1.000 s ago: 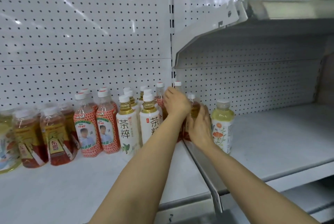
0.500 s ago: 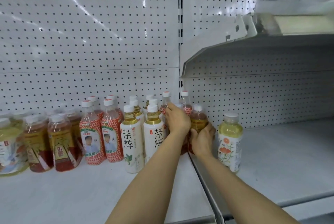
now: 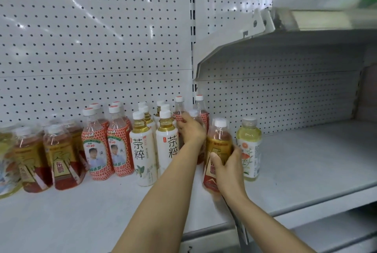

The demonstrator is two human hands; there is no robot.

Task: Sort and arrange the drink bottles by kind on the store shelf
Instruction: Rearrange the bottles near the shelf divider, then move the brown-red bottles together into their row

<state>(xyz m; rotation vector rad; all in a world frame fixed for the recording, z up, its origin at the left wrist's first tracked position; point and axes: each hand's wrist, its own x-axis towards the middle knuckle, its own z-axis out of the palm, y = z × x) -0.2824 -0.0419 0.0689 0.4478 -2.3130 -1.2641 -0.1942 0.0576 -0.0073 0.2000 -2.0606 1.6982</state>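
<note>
right hand [image 3: 228,166] grips amber bottle [image 3: 219,144] | left hand [image 3: 190,130] clutches rear bottle [image 3: 193,115] | risk: knocking pale bottle [image 3: 249,146] just right

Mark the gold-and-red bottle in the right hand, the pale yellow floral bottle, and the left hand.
gold-and-red bottle [image 3: 219,144]: head view, gold upper label.
pale yellow floral bottle [image 3: 249,136]: head view, clear shoulder above the label.
left hand [image 3: 190,130]: head view, back of the hand.

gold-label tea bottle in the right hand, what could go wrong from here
1. The right hand holds the gold-label tea bottle right beside the pale floral bottle, which a sideways nudge could topple.
2. The left hand reaches among the packed red honeycomb bottles; pulling one out may knock the white-label tea bottles.
</note>
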